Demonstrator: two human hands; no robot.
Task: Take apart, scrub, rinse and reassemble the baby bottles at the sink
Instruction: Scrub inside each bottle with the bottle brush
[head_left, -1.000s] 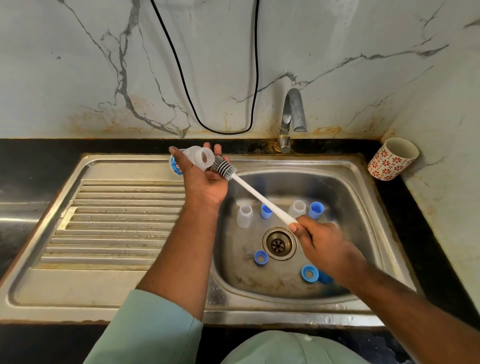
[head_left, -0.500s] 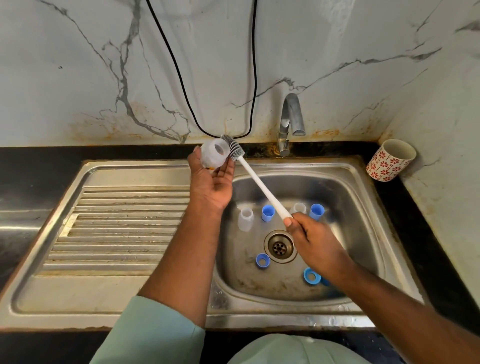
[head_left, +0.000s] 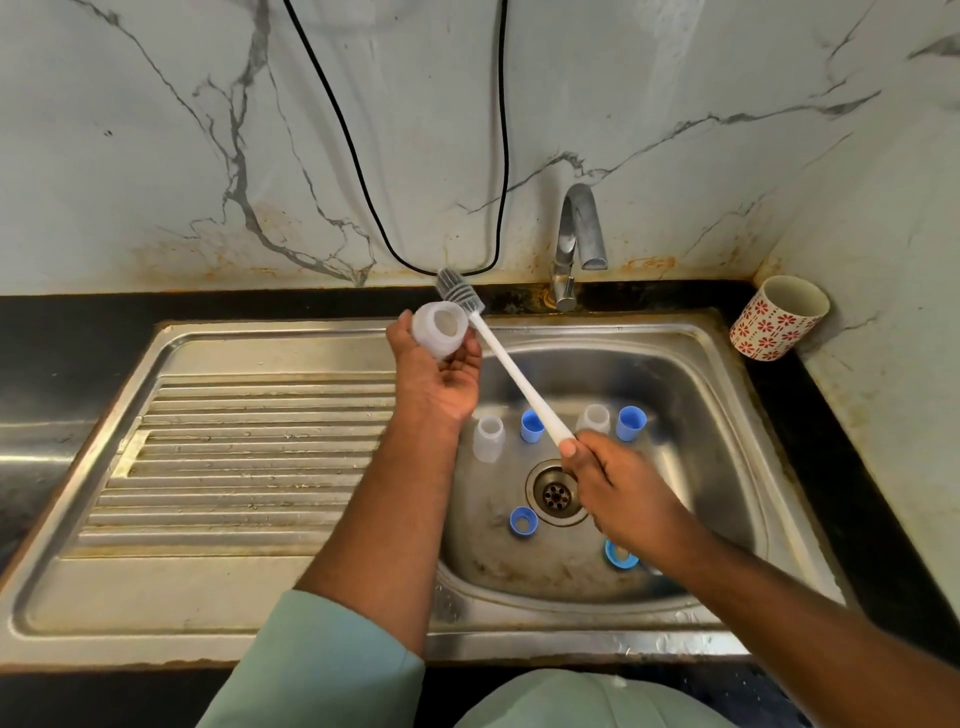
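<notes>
My left hand (head_left: 436, 379) holds a small clear baby bottle (head_left: 439, 330) above the sink's back left corner, its open mouth turned toward me. My right hand (head_left: 618, 493) grips the white handle of a bottle brush (head_left: 511, 374). The grey bristle head (head_left: 457, 291) lies just beyond the bottle's mouth, outside it. In the basin (head_left: 701, 467) stand two more clear bottles (head_left: 488, 439) (head_left: 595, 418) and two blue caps (head_left: 532, 426) (head_left: 629, 423). Blue rings (head_left: 523, 521) (head_left: 621, 556) lie near the drain (head_left: 556, 493).
A steel drainboard (head_left: 234, 457) stretches to the left of the basin. The tap (head_left: 576, 239) rises at the back, with no water running. A red-flowered cup (head_left: 779, 317) stands on the black counter at the right. A black cable (head_left: 363, 171) hangs down the marble wall.
The brush head has come out of the bottle's mouth and moved up and back past it. My left hand has turned the bottle so its opening faces me.
</notes>
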